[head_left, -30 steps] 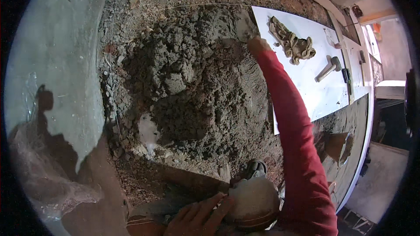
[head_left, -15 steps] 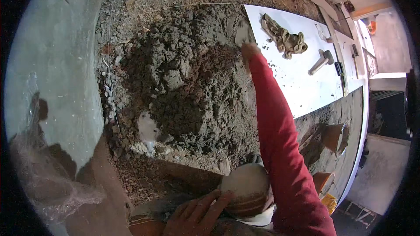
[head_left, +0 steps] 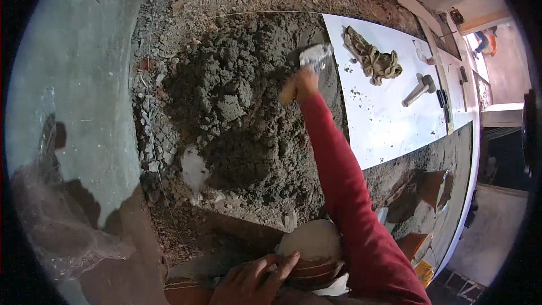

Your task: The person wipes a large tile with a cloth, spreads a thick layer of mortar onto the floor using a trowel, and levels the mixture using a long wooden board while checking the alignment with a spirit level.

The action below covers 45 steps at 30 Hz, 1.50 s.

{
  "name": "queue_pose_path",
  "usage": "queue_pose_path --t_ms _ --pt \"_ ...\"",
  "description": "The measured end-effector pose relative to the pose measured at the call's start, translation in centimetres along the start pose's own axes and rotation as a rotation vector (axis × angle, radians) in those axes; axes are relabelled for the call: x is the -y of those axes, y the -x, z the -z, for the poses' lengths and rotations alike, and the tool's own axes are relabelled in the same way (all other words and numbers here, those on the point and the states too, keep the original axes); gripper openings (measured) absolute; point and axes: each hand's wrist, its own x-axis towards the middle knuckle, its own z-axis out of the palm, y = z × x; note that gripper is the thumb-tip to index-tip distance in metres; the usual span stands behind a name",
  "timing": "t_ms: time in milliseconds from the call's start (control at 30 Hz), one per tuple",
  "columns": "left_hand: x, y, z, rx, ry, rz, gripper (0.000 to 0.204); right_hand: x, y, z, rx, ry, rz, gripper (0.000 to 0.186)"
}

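Observation:
My right hand [head_left: 305, 83], at the end of a red sleeve, is closed around the handle of a trowel. The shiny trowel blade [head_left: 316, 57] points away from me, over the far right part of a grey, crumbly mortar bed [head_left: 243, 73], close to the white panel [head_left: 384, 130]. Whether the blade touches the mortar cannot be made out. My left hand [head_left: 257, 278] lies low at the near edge with its fingers stretched out and nothing in them. Its fingertips lie by a rounded beige shape [head_left: 310, 240], which looks like my bent knee.
On the panel lie a crumpled brown cloth [head_left: 372, 59], a mallet [head_left: 419, 90] and a black tool [head_left: 443, 101]. Tipped buckets [head_left: 433, 189] lie at the right. A string [head_left: 151, 135] runs along the left wall [head_left: 84, 107], near clear plastic sheeting [head_left: 62, 226].
My right hand has drawn left and slightly nearer with the trowel, whose blade now shows shiny. My left hand stays low at the near edge. The view has shifted slightly.

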Motion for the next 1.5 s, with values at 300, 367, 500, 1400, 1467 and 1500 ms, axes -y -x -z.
queue_pose_path --t_ms 300,367,500,1400,1467,1500 --pt "-0.5 -0.1 0.1 -0.14 -0.044 -0.073 0.068 2.9 -10.1 5.0 0.41 -0.163 -0.148 0.025" --pt "-0.2 -0.6 -0.6 -0.134 -0.06 -0.098 0.068 2.9 -8.4 5.1 0.482 -0.403 -0.237 0.029" --pt "-0.4 -1.1 -1.3 -0.042 -0.106 -0.121 0.07 3.8 -3.7 3.3 0.521 -0.147 -0.129 0.032" --pt "-1.0 1.6 -2.1 -0.217 -0.176 -0.258 0.056 6.7 21.7 7.6 -0.136 0.374 0.048 0.033" --pt "-0.9 2.0 -2.1 -0.227 -0.155 -0.256 0.056 6.9 18.2 7.8 -0.042 0.516 0.083 0.028" --pt "-0.8 2.2 -2.1 -0.229 -0.242 -0.249 0.055 7.3 16.2 7.9 -0.047 0.621 0.13 0.026"
